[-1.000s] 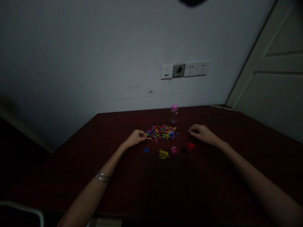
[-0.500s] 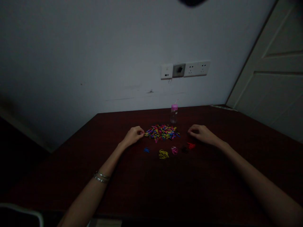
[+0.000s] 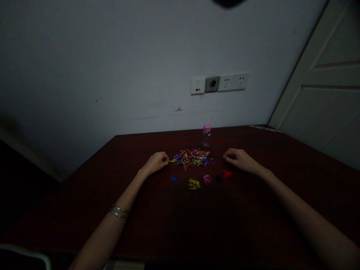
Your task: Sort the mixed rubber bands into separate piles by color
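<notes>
A mixed pile of small coloured rubber bands (image 3: 192, 157) lies mid-table. At its left edge my left hand (image 3: 159, 161) is closed in a pinch on a yellow rubber band (image 3: 171, 161), which stretches from the fingertips toward the pile. My right hand (image 3: 237, 158) rests on the table right of the pile, fingers curled in, with no band showing in them. In front lie separate small groups: blue bands (image 3: 174, 179), yellow bands (image 3: 194, 183), pink bands (image 3: 207, 179), dark bands (image 3: 218, 178) and red bands (image 3: 226, 173), the last just below my right hand.
Behind the pile stands a clear bottle (image 3: 206, 139) with a pink lid. The dark reddish table (image 3: 180, 228) meets a pale wall with a row of sockets (image 3: 219, 83). A white panelled door (image 3: 323, 90) is at the right.
My left hand has drawn slightly left, away from the pile, and more of the yellow band shows beyond its fingertips. My right hand and the sorted groups have stayed put.
</notes>
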{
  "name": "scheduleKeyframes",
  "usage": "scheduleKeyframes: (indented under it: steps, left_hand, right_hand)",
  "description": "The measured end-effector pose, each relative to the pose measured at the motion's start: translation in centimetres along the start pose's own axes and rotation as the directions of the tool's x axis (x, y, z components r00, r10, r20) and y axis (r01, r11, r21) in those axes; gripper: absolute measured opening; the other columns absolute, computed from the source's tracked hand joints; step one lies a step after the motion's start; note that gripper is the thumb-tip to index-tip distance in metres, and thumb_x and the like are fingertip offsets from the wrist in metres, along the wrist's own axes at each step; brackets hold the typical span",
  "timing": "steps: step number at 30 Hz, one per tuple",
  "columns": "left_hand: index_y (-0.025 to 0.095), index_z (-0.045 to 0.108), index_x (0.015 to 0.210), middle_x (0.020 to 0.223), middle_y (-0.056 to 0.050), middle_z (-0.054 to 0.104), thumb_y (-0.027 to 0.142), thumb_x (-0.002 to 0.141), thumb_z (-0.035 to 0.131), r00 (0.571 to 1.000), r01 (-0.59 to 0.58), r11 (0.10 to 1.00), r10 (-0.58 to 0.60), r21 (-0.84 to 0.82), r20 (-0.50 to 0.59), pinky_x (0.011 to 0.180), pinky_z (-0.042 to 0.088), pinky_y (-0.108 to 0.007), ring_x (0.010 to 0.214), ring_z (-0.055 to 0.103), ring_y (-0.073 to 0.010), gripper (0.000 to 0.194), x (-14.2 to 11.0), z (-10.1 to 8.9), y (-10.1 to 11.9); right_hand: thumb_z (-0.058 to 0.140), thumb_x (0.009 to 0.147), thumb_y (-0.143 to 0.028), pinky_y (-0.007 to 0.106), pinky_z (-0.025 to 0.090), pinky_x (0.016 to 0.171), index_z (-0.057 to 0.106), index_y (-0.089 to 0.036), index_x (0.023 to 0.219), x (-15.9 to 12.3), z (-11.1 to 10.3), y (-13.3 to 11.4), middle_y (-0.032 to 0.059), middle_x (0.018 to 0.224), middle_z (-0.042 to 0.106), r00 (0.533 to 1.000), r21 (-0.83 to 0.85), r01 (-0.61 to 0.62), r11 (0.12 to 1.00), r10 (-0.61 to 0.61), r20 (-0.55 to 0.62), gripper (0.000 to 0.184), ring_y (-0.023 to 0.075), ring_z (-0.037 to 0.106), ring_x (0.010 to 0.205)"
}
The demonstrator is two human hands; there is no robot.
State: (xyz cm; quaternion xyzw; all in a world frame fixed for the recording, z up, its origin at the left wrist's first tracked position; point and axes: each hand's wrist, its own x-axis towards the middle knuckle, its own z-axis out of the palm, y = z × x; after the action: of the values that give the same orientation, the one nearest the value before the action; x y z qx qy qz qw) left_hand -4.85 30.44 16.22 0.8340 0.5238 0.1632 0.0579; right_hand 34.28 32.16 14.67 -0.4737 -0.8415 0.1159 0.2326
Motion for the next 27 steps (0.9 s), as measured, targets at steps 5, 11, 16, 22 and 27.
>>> scheduleKeyframes:
  steps: [5, 11, 16, 22, 27]
  left_hand:
    - [0.016, 0.065, 0.073, 0.078, -0.005, 0.06, 0.018, 0.074, 0.051, 0.998, -0.041, 0.998, 0.043, 0.052, -0.048, 0.062, 0.039, -0.023, 0.069, 0.055, -0.0141, 0.014, -0.1, -0.5, 0.2]
    - [0.014, 0.065, 0.072, 0.073, -0.004, 0.059, 0.019, 0.075, 0.052, 0.982, -0.087, 0.985, 0.06, -0.147, -0.181, 0.061, 0.039, -0.022, 0.066, 0.053, -0.0121, 0.014, 0.0, -0.6, 0.7]
    - [0.012, 0.066, 0.071, 0.068, -0.002, 0.057, 0.023, 0.073, 0.055, 0.97, -0.102, 0.938, 0.02, -0.332, -0.242, 0.057, 0.038, -0.021, 0.062, 0.05, -0.0107, 0.015, 0.1, -0.9, 2.4]
    - [0.012, 0.066, 0.07, 0.067, -0.002, 0.058, 0.024, 0.072, 0.058, 0.98, -0.068, 0.873, -0.031, -0.483, -0.195, 0.054, 0.036, -0.021, 0.06, 0.047, -0.0096, 0.015, 0.0, -1.3, 5.0]
    - [0.011, 0.067, 0.07, 0.062, -0.001, 0.056, 0.026, 0.07, 0.059, 0.994, -0.032, 0.827, -0.032, -0.561, -0.104, 0.05, 0.032, -0.02, 0.055, 0.043, -0.0081, 0.017, -0.4, -1.1, 7.4]
  right_hand:
    - [0.048, 0.078, -0.029, 0.034, 0.048, 0.075, 0.065, -0.017, 0.083, 0.0, 0.0, -0.1, 0.0079, 0.089, 0.065, 1.0, 0.01, -0.006, 1.0, 0.006, 0.007, 0.022, 0.0204, 0.061, 0.08]
    - [0.047, 0.078, -0.028, 0.034, 0.048, 0.075, 0.066, -0.018, 0.082, -0.1, -0.2, -0.6, 0.0079, 0.089, 0.064, 1.0, 0.016, 0.003, 1.0, -0.003, -0.006, 0.021, 0.0205, 0.06, 0.081]
    - [0.046, 0.08, -0.027, 0.034, 0.047, 0.077, 0.064, -0.018, 0.083, -0.1, -0.3, -1.9, 0.0076, 0.09, 0.063, 0.999, 0.015, 0.038, 0.999, -0.037, -0.034, 0.02, 0.0201, 0.06, 0.082]
    - [0.047, 0.083, -0.027, 0.036, 0.047, 0.078, 0.063, -0.019, 0.089, -0.3, 0.1, -5.4, 0.0068, 0.09, 0.062, 0.978, 0.055, 0.193, 0.98, -0.187, -0.091, 0.019, 0.02, 0.058, 0.086]
    - [0.05, 0.084, -0.027, 0.038, 0.047, 0.08, 0.061, -0.022, 0.099, -0.9, 1.2, -8.6, 0.0066, 0.097, 0.06, 0.937, 0.115, 0.328, 0.938, -0.307, -0.165, 0.02, 0.0199, 0.055, 0.092]
